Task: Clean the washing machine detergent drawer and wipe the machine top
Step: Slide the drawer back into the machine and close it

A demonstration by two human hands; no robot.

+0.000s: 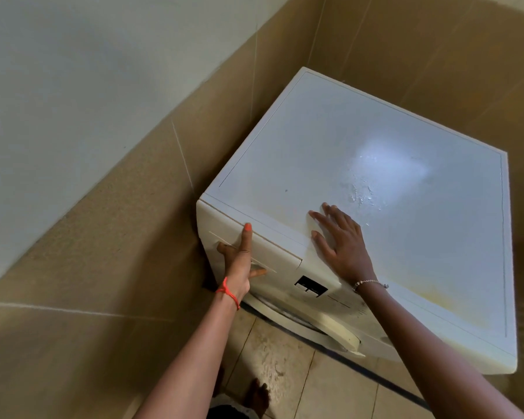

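We are only starting: our left hand (239, 258) touches the shut soap drawer (280, 254) with spread fingers, and our right hand (342, 240) lies flat and open on the dirty, unwiped machine top (375, 125).

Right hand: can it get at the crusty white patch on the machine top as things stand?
Probably yes. The right hand lies flat on the machine top, and the white patch sits just ahead of it with nothing between them. It holds no cloth, though.
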